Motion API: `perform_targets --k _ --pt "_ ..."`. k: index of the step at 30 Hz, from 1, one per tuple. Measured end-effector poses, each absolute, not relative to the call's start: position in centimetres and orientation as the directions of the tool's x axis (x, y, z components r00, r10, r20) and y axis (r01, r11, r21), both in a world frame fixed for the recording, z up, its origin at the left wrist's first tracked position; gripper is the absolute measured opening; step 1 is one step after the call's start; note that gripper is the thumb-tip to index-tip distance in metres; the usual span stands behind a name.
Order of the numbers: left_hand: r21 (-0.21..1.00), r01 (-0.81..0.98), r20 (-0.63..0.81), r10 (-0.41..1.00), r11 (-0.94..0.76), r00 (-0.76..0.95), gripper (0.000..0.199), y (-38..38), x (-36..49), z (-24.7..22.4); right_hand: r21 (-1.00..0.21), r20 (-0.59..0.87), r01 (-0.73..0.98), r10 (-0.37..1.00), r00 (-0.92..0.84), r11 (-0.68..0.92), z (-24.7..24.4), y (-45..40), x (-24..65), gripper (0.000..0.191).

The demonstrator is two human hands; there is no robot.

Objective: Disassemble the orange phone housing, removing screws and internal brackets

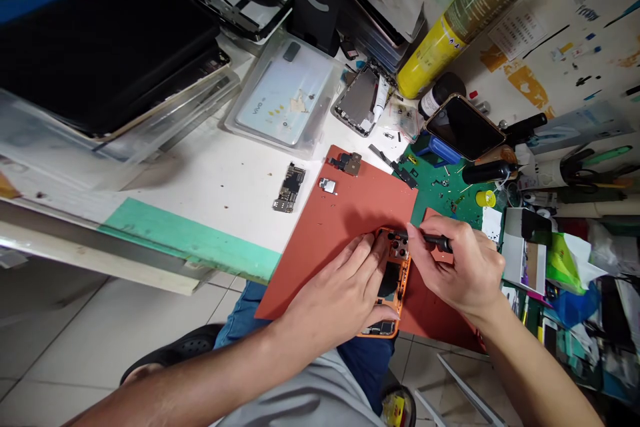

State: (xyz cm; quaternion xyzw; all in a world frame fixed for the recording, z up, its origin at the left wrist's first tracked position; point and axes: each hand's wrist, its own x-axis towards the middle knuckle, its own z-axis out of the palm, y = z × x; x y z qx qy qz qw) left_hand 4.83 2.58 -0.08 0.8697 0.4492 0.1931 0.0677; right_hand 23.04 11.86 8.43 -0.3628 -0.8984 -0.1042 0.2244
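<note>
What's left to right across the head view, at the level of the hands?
Green strip along the bench edge → left hand → orange phone frame → right hand → small open carton → green plastic bag

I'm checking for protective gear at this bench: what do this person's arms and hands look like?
The left hand and right hand are bare, without gloves; the left forearm and right forearm show no watch, band or sleeve. A pale grey cloth shirt and blue denim jeans show below.
</note>
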Motion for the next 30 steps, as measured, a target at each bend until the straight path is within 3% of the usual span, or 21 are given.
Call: perform_targets --k 7,30 --pt "0.267 0.764 0.298 0.804 -0.587 0.514 0.095 2.48 4.95 -0.41 -0.061 0.401 0.621 0.589 -0.701 0.781 9.28 12.26 22.72 0.016" --pt "0.235 0.776 0.308 0.802 -0.585 0.512 0.093 2.54 4.84 -0.21 -0.088 0.388 0.600 0.582 -0.715 0.795 9.34 12.43 22.61 0.013"
